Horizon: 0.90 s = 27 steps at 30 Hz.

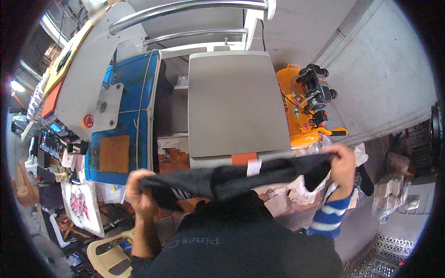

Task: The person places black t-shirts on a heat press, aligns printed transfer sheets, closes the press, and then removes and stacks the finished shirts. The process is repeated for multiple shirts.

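Observation:
A black garment (227, 178) is stretched sideways between my two hands, just in front of the grey flat platen (238, 104). My left hand (140, 187) is closed round its left end, slightly blurred. At the opposite end my right hand (342, 167) grips the cloth, with a blue and white striped sleeve on that arm. A white label (253, 167) shows near the middle of the upper edge, and pale stripes show near the left end. The garment is bunched, so its full shape cannot be seen. An orange patch (244, 159) lies at the platen's near edge.
Left of the platen stands a press with a blue pad (132, 97) and a red button (88, 121). A yellow air compressor (301, 120) stands to the right. A beige chair (109, 257) and a printed white panel (82, 208) are lower left. Chrome bars (190, 9) cross the back.

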### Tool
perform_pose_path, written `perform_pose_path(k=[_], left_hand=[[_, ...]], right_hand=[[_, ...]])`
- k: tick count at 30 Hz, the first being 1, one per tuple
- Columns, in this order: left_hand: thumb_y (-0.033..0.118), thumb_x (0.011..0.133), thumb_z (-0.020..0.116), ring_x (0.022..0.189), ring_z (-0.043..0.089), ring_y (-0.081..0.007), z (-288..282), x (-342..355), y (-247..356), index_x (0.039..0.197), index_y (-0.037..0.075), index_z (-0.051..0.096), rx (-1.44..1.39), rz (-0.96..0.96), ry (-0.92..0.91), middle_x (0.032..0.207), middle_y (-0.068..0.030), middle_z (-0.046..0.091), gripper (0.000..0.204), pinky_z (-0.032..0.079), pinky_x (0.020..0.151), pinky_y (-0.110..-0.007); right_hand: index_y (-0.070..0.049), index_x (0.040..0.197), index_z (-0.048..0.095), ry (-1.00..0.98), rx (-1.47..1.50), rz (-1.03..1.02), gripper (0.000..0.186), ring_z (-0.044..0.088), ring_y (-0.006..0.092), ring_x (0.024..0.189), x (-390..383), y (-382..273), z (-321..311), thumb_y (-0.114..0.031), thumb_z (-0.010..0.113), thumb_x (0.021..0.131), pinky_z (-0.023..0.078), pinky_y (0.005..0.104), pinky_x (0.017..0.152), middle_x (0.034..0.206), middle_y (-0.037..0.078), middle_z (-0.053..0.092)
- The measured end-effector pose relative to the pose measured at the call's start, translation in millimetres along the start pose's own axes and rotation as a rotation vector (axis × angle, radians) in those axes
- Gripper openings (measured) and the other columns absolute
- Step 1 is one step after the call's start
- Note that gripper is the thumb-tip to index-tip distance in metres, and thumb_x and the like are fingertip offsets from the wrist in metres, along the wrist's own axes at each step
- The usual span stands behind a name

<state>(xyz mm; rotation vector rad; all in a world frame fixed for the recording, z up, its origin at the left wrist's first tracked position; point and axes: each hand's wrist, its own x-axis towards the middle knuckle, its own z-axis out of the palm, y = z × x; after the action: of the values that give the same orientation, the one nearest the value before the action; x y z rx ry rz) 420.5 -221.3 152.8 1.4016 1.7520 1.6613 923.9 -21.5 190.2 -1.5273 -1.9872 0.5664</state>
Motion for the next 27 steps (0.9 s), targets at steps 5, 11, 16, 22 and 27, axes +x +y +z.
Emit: perform_pose_path(k=[5, 11, 16, 22, 27], left_hand=[[0.019, 0.1, 0.068, 0.092, 0.065, -0.019, 32.3, 182.5, 3.4, 0.103, -0.002, 0.068, 0.456, 0.197, 0.034, 0.094, -0.0118, 0.07, 0.022, 0.051, 0.086, -0.033], [0.023, 0.093, 0.075, 0.085, 0.071, -0.0242, 117.1, 376.5, -120.3, 0.106, 0.0, 0.076, 0.519, -0.085, -0.012, 0.091, -0.0167, 0.075, 0.027, 0.054, 0.08, -0.036], [0.028, 0.086, 0.082, 0.092, 0.076, -0.0271, 170.1, 407.4, -219.1, 0.099, 0.007, 0.082, 0.761, -0.358, -0.031, 0.091, -0.0149, 0.078, 0.025, 0.056, 0.086, -0.04], [0.008, 0.09, 0.078, 0.068, 0.075, -0.0225, 200.1, 399.5, -279.3, 0.108, -0.003, 0.073, 0.065, -0.684, 0.191, 0.088, -0.0147, 0.073, 0.021, 0.059, 0.052, -0.033], [0.009, 0.091, 0.075, 0.101, 0.075, -0.0337, 229.1, 364.3, -263.5, 0.117, -0.001, 0.072, 0.64, -0.032, 0.24, 0.107, -0.0158, 0.076, 0.029, 0.06, 0.086, -0.056]], right_hand=[[0.0, 0.088, 0.073, 0.13, -0.066, -0.054, 0.011, 0.065, 0.0128, 0.077, 200.9, -23.3, -22.1, -0.011, 0.072, 0.088, 0.051, 0.0311, 0.072, 0.081, 0.009, 0.073], [-0.007, 0.105, 0.079, 0.075, -0.401, -0.19, 0.022, 0.074, 0.0365, 0.092, 416.9, 16.1, 80.7, -0.021, 0.073, 0.089, 0.057, 0.0443, 0.081, 0.099, 0.019, 0.077], [-0.011, 0.118, 0.074, -0.059, -0.421, 0.29, 0.032, 0.071, 0.0416, 0.11, 453.2, 77.8, 194.8, -0.027, 0.06, 0.094, 0.057, 0.05, 0.095, 0.115, 0.023, 0.074], [-0.003, 0.109, 0.07, 0.149, 0.193, 0.498, 0.024, 0.071, 0.0448, 0.106, 445.1, 111.9, 250.4, -0.016, 0.06, 0.091, 0.056, 0.0508, 0.094, 0.106, 0.026, 0.074], [-0.003, 0.105, 0.068, 0.28, -0.176, 0.122, 0.021, 0.069, 0.047, 0.105, 399.0, 72.0, 259.6, -0.019, 0.065, 0.092, 0.054, 0.0546, 0.093, 0.108, 0.026, 0.073]])
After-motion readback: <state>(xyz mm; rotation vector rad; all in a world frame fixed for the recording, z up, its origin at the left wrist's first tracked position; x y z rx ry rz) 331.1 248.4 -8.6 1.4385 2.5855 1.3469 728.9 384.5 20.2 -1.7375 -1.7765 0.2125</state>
